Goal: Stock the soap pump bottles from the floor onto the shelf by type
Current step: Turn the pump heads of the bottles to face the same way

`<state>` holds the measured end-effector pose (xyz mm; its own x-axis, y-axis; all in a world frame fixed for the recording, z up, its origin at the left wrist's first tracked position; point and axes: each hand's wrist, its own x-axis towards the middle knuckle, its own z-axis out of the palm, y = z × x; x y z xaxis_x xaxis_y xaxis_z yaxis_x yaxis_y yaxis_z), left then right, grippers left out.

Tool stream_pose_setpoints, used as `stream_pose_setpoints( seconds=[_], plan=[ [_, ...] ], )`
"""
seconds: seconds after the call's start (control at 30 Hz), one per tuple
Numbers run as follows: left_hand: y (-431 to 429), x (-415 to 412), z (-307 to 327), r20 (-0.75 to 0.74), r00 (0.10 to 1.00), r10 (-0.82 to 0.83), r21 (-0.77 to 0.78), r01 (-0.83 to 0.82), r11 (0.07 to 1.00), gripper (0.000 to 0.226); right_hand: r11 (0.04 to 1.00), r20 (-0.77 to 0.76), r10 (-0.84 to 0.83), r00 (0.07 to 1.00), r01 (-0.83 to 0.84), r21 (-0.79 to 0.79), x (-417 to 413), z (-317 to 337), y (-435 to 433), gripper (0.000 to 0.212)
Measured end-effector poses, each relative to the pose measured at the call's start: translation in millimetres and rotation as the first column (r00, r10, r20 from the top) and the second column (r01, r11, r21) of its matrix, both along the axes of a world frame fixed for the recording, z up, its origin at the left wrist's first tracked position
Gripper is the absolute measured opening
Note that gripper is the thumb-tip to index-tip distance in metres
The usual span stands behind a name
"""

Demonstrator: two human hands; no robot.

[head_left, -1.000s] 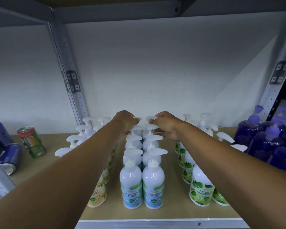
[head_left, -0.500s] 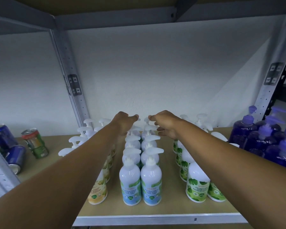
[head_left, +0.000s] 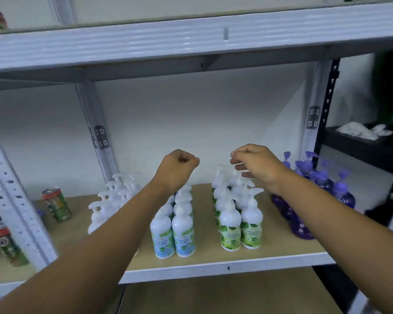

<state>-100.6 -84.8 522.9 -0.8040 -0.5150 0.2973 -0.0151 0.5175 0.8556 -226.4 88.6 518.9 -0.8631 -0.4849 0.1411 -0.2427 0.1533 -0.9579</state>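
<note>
A person's left hand (head_left: 179, 165), fingers curled into an empty fist, and right hand (head_left: 256, 165), fingers loosely bent and holding nothing, are hovering above white pump bottles with blue labels (head_left: 173, 232) and green labels (head_left: 239, 225), standing in separate double rows on the tan board shelf (head_left: 281, 247) beside purple soap bottles (head_left: 304, 223). Stocking is looking nearly done; the floor is lying out of view.

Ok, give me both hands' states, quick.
Left hand: closed in a fist, holding nothing visible.
Right hand: fingers loosely open, empty, above the green-label bottles.
</note>
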Motion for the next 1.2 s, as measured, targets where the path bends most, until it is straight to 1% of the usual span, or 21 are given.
stream_pose_setpoints(
  seconds=[0.1,0.23,0.3,0.37,0.47,0.5,0.57,0.63,0.67,0.7,0.87,0.97,1.0,1.1,1.2],
  plan=[
    [27,4,-8,-0.013,0.999,-0.049,0.049,0.05,0.998,0.016,0.995,-0.011,-0.093,0.996,0.092,-0.039,5,-10,34,0.015],
    [48,-3,-29,-0.004,0.997,-0.082,0.102,0.082,0.991,0.02,0.983,-0.025,-0.182,0.983,0.181,-0.042,4,-38,60,0.012],
    [53,-10,-43,0.018,0.996,-0.083,0.135,0.08,0.988,0.023,0.98,-0.008,-0.199,0.98,0.199,-0.01,-1,-57,67,0.011],
    [56,-16,-56,0.052,0.994,-0.097,0.17,0.087,0.982,0.026,0.985,0.044,-0.174,0.984,0.174,0.015,-8,-76,70,0.015],
    [56,-26,-76,0.105,0.984,-0.141,0.218,0.116,0.969,0.035,0.998,0.191,-0.05,0.98,0.055,-0.019,-12,-94,70,0.04],
    [55,-29,-81,0.125,0.979,-0.161,0.229,0.129,0.965,0.039,0.999,0.219,-0.016,0.976,0.024,-0.034,-14,-99,69,0.045],
    [55,-34,-92,0.148,0.971,-0.187,0.236,0.149,0.96,0.046,0.999,0.22,0.023,0.975,-0.016,-0.032,-18,-110,67,0.057],
    [56,-35,-99,0.133,0.971,-0.197,0.25,0.16,0.955,0.048,1.0,0.201,0.027,0.979,-0.024,-0.013,-20,-116,63,0.076],
    [57,-36,-101,0.119,0.973,-0.196,0.253,0.161,0.954,0.047,1.0,0.192,0.022,0.981,-0.021,-0.007,-21,-117,62,0.082],
    [57,-37,-103,0.108,0.975,-0.193,0.253,0.161,0.954,0.045,1.0,0.182,0.022,0.983,-0.022,-0.004,-23,-119,60,0.083],
    [54,-44,-108,0.093,0.978,-0.186,0.271,0.155,0.95,0.041,1.0,0.153,0.015,0.988,-0.013,-0.013,-33,-121,56,0.056],
    [52,-46,-110,0.1,0.978,-0.186,0.274,0.152,0.95,0.037,0.999,0.136,0.019,0.991,-0.015,-0.033,-37,-123,52,0.027],
    [51,-47,-110,0.103,0.977,-0.185,0.274,0.151,0.95,0.035,0.999,0.134,0.015,0.991,-0.01,-0.041,-37,-123,51,0.024],
    [51,-49,-109,0.102,0.979,-0.179,0.28,0.145,0.949,0.023,0.998,0.124,-0.008,0.992,0.015,-0.054,-37,-125,47,0.026],
    [57,-54,-107,0.097,0.986,-0.135,0.265,0.105,0.958,0.022,0.998,0.122,-0.026,0.992,0.033,-0.053,-37,-127,46,0.028]
  ],
)
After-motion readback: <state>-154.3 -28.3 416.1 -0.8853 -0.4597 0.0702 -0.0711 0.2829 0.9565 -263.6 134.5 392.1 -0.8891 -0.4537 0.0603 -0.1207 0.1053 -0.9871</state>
